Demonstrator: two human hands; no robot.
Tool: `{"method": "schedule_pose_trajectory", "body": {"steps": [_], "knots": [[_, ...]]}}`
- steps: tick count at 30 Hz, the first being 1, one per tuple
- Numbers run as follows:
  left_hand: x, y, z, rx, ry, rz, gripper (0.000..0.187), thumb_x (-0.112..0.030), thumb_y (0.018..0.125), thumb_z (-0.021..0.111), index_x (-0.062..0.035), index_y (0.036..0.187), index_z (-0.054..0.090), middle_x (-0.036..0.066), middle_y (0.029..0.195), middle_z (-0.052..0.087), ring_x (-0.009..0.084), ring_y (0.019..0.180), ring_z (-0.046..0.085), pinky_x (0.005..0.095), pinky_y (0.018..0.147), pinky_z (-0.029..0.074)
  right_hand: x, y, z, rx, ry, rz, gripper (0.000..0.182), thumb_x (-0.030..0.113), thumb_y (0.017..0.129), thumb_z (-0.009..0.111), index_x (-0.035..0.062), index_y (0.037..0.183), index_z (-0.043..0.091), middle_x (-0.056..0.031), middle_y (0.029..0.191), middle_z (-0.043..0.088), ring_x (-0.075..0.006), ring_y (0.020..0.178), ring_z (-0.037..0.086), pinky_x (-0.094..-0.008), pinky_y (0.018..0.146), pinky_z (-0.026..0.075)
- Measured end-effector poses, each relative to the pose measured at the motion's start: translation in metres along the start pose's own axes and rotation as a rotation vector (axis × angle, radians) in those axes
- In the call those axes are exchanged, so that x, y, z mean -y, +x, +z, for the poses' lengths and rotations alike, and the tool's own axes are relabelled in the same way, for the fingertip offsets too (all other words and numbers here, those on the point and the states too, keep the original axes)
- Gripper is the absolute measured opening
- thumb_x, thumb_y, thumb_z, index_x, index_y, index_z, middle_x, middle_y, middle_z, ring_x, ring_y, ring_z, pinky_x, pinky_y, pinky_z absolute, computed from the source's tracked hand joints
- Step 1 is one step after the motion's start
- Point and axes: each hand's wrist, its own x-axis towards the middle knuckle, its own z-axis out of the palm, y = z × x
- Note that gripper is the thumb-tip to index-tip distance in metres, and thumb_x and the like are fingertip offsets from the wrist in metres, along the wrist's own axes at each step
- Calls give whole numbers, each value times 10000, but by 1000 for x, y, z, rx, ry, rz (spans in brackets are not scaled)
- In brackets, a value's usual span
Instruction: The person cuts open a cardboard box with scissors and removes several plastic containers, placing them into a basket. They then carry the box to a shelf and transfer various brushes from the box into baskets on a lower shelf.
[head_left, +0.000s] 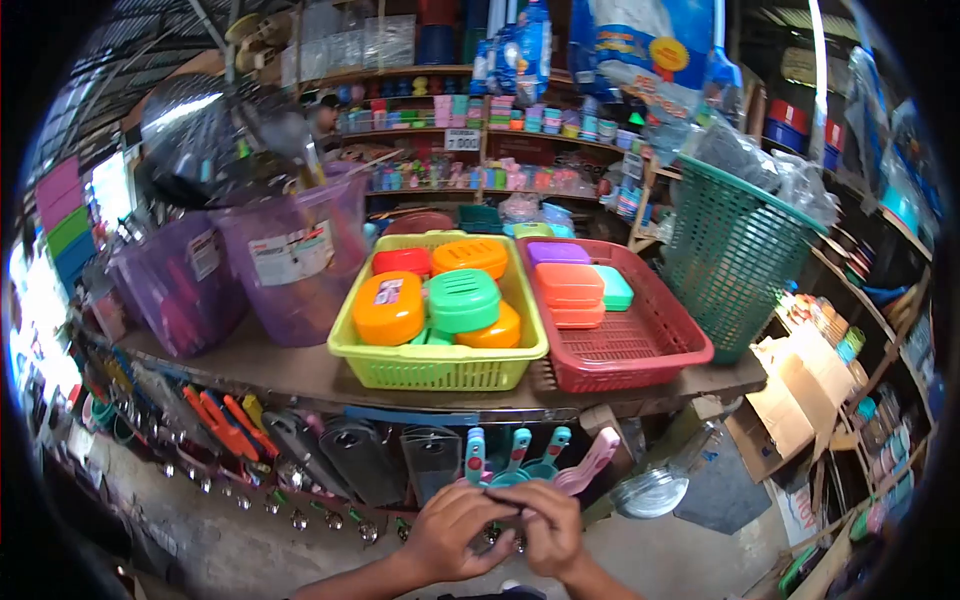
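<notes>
My left hand (455, 533) and my right hand (550, 525) meet low in the middle of the view, in front of the shelf edge. Their fingertips are curled and pressed together. A small dark patch shows between them, too small to name. Just beyond my fingers hang plastic scoops with blue handles (517, 450) and one with a pink handle (600, 452). Above them on the shelf stands a yellow basket (440, 377) of orange, green and red plastic boxes. Beside it is a red basket (630, 375) holding a few purple, coral and mint boxes.
Purple bins (300, 300) crowd the shelf's left side, and a tall green basket (735, 250) stands at its right. Orange-handled tools (230, 425) and dark flat packs (360, 460) hang from the front edge. A cardboard box (800, 390) sits right. Stocked shelves line the back.
</notes>
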Motion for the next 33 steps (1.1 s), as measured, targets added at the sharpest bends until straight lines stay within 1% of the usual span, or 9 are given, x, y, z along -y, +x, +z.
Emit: {"method": "schedule_pose_trajectory", "body": {"steps": [8, 9, 12, 14, 16, 18, 21, 29, 33], "knots": [[-17, -142, 18, -158, -76, -736, 182, -80, 829, 721, -47, 1006, 698, 92, 948, 718, 261, 906, 686, 362, 846, 525, -66, -82, 87, 294, 264, 306, 313, -2, 887, 434, -6, 1026, 714, -166, 942, 723, -223, 872, 697, -320, 812, 515], [-24, -156, 20, -189, -31, -766, 169, -85, 860, 707, -45, 1024, 697, 94, 951, 715, 244, 911, 690, 361, 836, 529, -70, -89, 93, 350, 308, 317, 300, -13, 873, 428, -11, 977, 709, -161, 874, 718, -254, 816, 710, -346, 784, 541], [-53, -193, 28, -338, 69, -935, 161, -110, 887, 699, -44, 1033, 695, 105, 954, 707, 242, 908, 691, 363, 826, 534, -85, -115, 105, 597, 433, 374, 307, -18, 881, 412, -21, 958, 708, -146, 836, 722, -227, 807, 706, -336, 784, 538], [-77, -214, 38, -458, 185, -1057, 154, -127, 910, 684, -43, 1039, 692, 114, 959, 697, 242, 901, 689, 359, 812, 536, -105, -134, 108, 853, 489, 393, 210, 68, 967, 497, -18, 1080, 652, -142, 975, 695, -246, 905, 663, -357, 829, 517], [-103, -230, 46, -530, 237, -1130, 219, -152, 907, 670, -58, 1105, 671, 126, 999, 684, 254, 946, 680, 356, 848, 534, -102, -148, 119, 854, 509, 521, 295, 61, 953, 418, -37, 930, 695, -153, 906, 713, -260, 868, 677, -368, 842, 519], [-134, -237, 50, -653, 335, -1218, 196, -141, 909, 672, -50, 1083, 677, 125, 981, 690, 248, 930, 689, 357, 847, 539, -124, -167, 140, 1079, 556, 470, 263, 87, 965, 458, -20, 1040, 687, -159, 961, 712, -270, 902, 680, -376, 846, 518], [-174, -252, 50, -856, 434, -1285, 156, -100, 910, 680, -18, 1043, 687, 145, 974, 702, 240, 899, 693, 359, 809, 546, -114, -182, 168, 1163, 646, 402, 324, -37, 904, 345, -84, 872, 664, -165, 844, 705, -243, 764, 696, -327, 791, 546], [-238, -323, 22, -1143, 640, -1375, 162, -99, 905, 690, -10, 1039, 688, 154, 983, 704, 247, 911, 699, 361, 807, 543, -34, -212, 231, 1490, 624, 178, 352, -45, 916, 326, -89, 923, 675, -188, 880, 709, -229, 796, 698, -330, 800, 546], [-256, -357, -8, -1229, 694, -1382, 167, -90, 900, 690, -12, 1048, 683, 154, 967, 704, 267, 920, 696, 358, 818, 532, 9, -235, 274, 1660, 721, 226, 336, -25, 944, 366, -66, 1075, 672, -161, 963, 726, -212, 897, 697, -325, 856, 536]]}}
